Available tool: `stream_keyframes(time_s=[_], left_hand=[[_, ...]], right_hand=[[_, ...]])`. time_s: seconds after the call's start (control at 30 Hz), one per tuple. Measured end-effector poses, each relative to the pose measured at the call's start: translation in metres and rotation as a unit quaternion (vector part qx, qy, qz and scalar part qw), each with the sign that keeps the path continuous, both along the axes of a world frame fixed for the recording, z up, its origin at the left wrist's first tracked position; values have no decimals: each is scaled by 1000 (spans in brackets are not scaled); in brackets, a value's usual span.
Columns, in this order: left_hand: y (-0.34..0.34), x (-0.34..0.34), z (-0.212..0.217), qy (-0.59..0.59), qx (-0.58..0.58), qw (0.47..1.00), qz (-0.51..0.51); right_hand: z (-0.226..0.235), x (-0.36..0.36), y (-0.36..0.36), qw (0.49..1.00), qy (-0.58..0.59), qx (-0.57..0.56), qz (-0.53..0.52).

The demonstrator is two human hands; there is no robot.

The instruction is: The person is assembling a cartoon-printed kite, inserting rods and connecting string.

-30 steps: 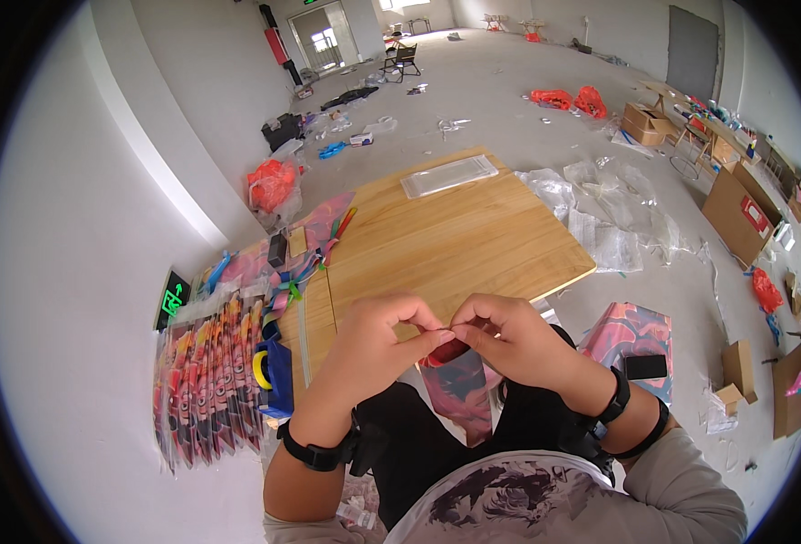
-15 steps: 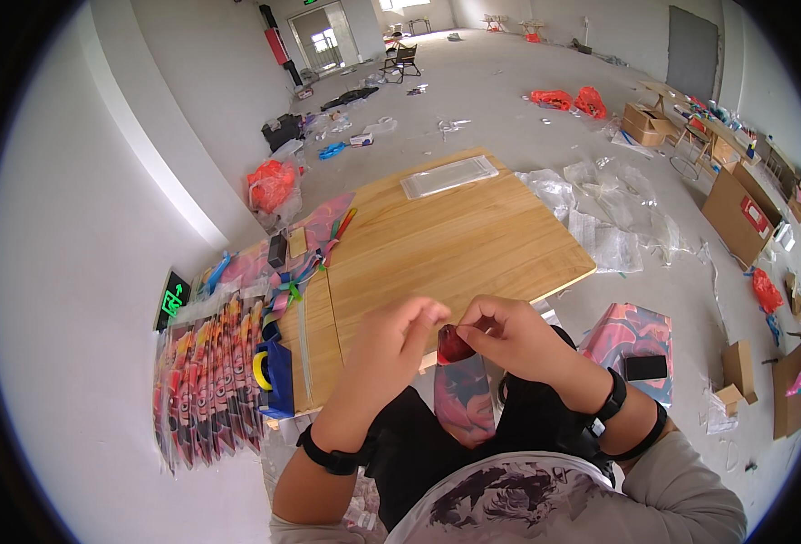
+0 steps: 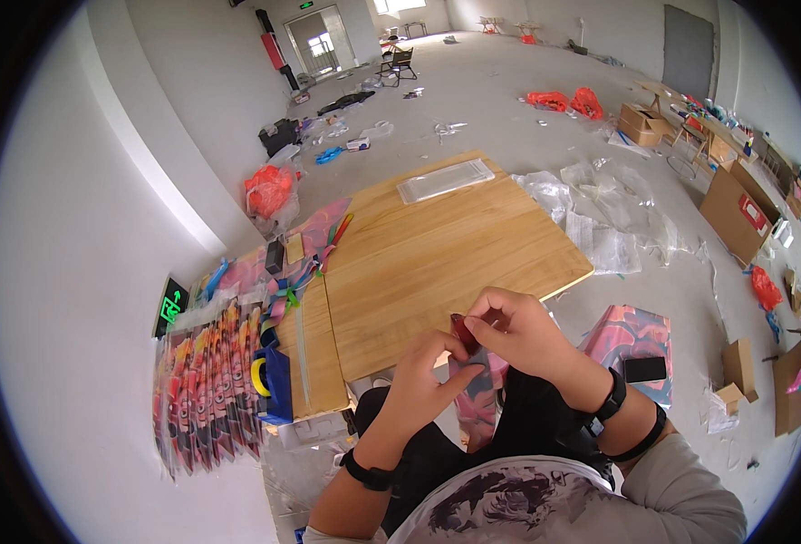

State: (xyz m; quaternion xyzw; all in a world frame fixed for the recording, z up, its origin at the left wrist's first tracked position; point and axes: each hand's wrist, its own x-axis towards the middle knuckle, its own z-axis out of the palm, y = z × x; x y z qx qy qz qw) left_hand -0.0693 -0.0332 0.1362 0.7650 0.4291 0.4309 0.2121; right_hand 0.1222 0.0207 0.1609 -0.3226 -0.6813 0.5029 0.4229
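Over my lap hangs a long patterned piece of sheet material [image 3: 480, 408] in pink, grey and black, with a dark red glossy tip [image 3: 461, 332]. My right hand [image 3: 523, 334] pinches it near this tip, thumb against curled fingers. Beside it, my left hand [image 3: 426, 379] has its thumb spread from its fingers. Those fingertips reach the left side of the piece, just below the tip. Part of the piece is hidden behind both hands. Just beyond them lies the near edge of a wooden tabletop [image 3: 437, 263].
A clear plastic tray [image 3: 446, 181] lies on the tabletop. To the left are a blue tape dispenser [image 3: 278, 385], coloured ribbons [image 3: 287, 299] and bagged printed pieces [image 3: 210, 385]. On my right, a phone [image 3: 645, 369] rests on a patterned box [image 3: 632, 331]. Plastic wrap [image 3: 609, 218] covers floor beyond.
My left hand has moved right and down, from left of the red tip to the piece's side. My right hand and the piece have shifted slightly right, and the piece has turned.
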Motion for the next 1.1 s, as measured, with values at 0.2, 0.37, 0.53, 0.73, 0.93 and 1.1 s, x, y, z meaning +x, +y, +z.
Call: stream_keyframes(time_s=[0.2,0.37,0.53,0.73,0.93,1.1], left_hand=[[-1,-3,-2,-31,-151,987,-35],[-5,-18,2,-90,-92,987,-95],[-17,-64,30,-264,-171,938,-148],[-12,-106,51,-322,-133,934,-84],[13,-124,58,-273,-116,955,21],[95,-162,9,-143,-93,971,169]], right_hand=[[-1,6,4,999,-32,1,3],[-18,10,14,999,29,12,-36],[-65,31,31,991,-32,127,-38],[-147,34,49,997,-48,23,50],[-185,38,48,982,-184,-47,-2],[-191,66,75,990,-82,-88,-79]])
